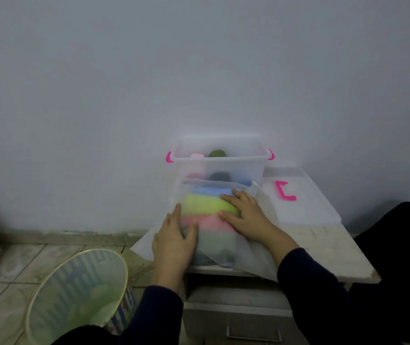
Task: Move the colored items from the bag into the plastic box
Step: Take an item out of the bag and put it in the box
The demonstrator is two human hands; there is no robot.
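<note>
Resting low in the centre of the frame, the translucent bag [213, 220] lies on the small white table [323, 247], with blue, yellow, pink and green colored items [208, 207] showing through it. We see our left hand [174, 240] flat on its left side and our right hand [246, 212] flat on top, fingers straight, grasping nothing. Just above it stands the plastic box [220, 160], already holding a few items.

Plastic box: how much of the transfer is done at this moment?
Partly done: the plastic box already holds pink, green and dark items. Both the left hand and right hand rest on the bag, where blue, yellow, pink and green items remain.
</note>
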